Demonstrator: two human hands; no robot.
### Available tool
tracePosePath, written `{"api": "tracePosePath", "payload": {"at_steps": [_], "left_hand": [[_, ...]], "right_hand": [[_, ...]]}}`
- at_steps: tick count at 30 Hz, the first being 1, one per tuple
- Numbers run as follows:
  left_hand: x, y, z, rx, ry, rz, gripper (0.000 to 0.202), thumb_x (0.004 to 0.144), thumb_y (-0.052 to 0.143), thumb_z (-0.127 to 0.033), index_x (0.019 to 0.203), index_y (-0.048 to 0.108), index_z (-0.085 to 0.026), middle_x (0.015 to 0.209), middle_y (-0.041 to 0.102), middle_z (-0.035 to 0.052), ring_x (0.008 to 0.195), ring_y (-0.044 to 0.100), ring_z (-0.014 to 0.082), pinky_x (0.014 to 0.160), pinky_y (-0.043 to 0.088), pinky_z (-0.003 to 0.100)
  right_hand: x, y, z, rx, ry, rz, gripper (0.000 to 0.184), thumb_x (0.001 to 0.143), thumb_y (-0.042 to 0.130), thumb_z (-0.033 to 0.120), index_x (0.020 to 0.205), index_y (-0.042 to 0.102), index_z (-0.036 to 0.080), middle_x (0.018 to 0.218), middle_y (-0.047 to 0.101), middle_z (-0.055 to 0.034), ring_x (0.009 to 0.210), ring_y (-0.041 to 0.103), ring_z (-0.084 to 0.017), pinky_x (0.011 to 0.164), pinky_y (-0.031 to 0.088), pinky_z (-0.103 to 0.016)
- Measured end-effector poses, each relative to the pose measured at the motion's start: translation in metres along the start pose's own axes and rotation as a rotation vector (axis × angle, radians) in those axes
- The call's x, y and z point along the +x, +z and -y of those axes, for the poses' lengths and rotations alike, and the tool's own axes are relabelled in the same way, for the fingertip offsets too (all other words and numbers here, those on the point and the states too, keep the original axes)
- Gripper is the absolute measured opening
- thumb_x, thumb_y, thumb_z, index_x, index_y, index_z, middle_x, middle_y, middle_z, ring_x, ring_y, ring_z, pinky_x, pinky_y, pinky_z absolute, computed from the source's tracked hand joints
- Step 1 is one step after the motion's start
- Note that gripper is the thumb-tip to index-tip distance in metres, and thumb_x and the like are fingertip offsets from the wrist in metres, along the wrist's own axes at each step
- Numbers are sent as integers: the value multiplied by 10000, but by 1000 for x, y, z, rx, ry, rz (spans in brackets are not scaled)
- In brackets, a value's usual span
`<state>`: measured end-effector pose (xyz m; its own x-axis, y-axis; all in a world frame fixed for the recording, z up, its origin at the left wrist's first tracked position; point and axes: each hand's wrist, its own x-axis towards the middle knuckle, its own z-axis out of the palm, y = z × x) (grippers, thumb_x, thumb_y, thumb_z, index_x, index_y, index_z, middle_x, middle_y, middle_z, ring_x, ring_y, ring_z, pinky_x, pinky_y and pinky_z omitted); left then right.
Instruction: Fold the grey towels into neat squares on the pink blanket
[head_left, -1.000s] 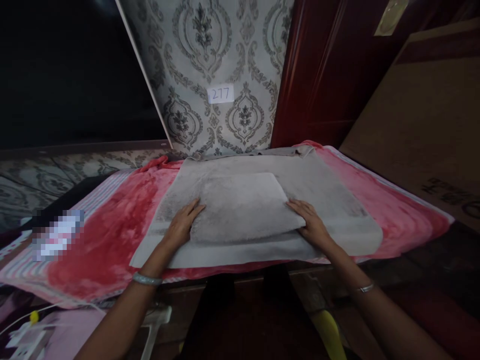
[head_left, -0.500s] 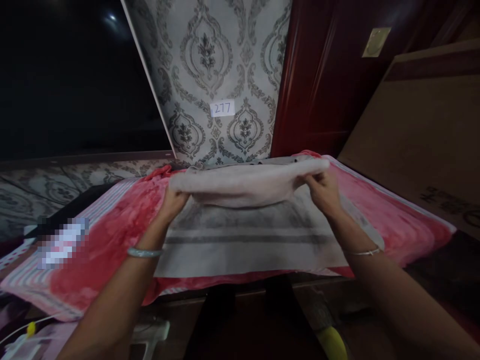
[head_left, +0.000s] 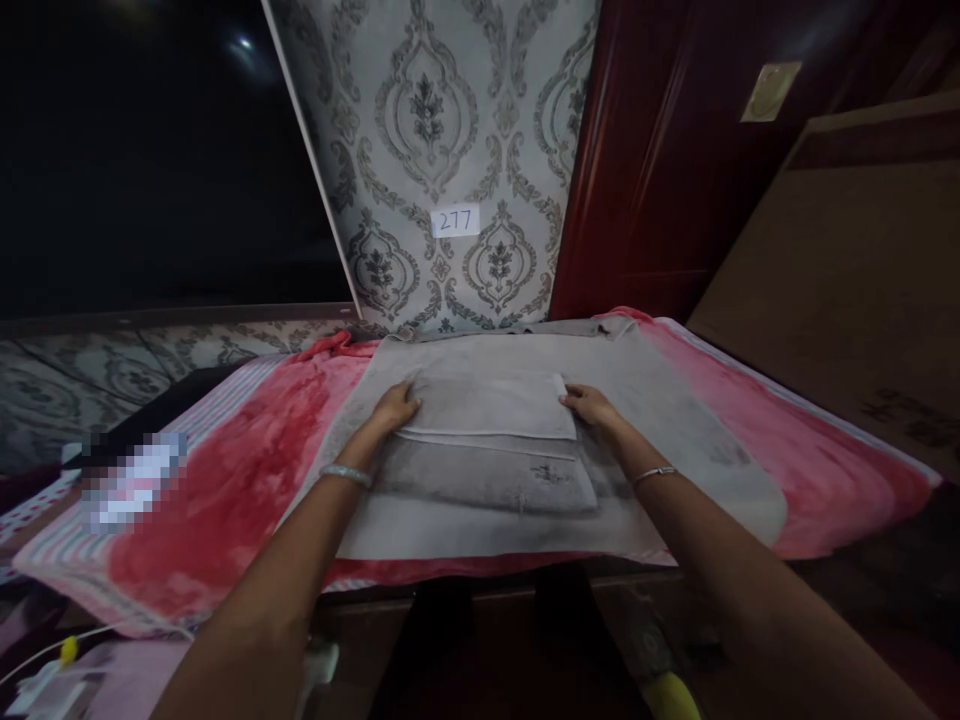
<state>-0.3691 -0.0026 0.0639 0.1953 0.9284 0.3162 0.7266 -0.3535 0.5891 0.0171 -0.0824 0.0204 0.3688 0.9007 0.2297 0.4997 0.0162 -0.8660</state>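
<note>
A light grey towel (head_left: 491,405), partly folded over itself, lies flat on a larger grey cloth (head_left: 637,370). Its lower layer shows a small dark leafy motif near the right corner. At the towel's left edge, my left hand (head_left: 396,408) pinches the fold, thumb on top. On the opposite side, my right hand (head_left: 589,404) grips the right edge between thumb and fingers. Both wrists wear bangles. The fingertips under the fabric are hidden.
Beneath the grey cloth spreads a red and pink blanket (head_left: 217,500) with striped edges. A dark screen (head_left: 150,170) stands at the left, a cardboard box (head_left: 847,270) at the right. Behind is patterned wallpaper with a label reading 277 (head_left: 455,220).
The towel, held up and bunched between both hands before, has come down onto the grey cloth. My hands have moved lower and closer together, still holding its edges.
</note>
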Motion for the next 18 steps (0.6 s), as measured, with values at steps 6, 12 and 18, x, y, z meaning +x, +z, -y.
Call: {"api": "tracePosePath", "payload": {"at_steps": [6,12,18], "left_hand": [[-13,20,-24,381,129,113,518,968,481,-322,1465,535,-188,1623,404,154,1527,332,294,1240,259,538],[-29,43,-32,570,191,264,586,1018,410,-460,1564,420,-248,1673,319,99,1552,254,338,1229,228,615],[-38,51,-17,549,244,218,547,1019,422,-456,1527,479,-262,1633,405,84,1526,315,325,1224,254,583]], "right_hand": [[4,25,29,-230,-91,4,515,856,609,309,1328,660,109,1433,596,-199,1361,515,-324,1160,370,-499],[-22,96,79,-732,-290,260,572,1047,381,462,1586,404,270,1654,344,-91,1525,286,-317,1191,278,-597],[-47,116,63,-837,-301,290,571,1058,362,508,1589,396,302,1669,315,-77,1539,234,-334,1208,184,-620]]}}
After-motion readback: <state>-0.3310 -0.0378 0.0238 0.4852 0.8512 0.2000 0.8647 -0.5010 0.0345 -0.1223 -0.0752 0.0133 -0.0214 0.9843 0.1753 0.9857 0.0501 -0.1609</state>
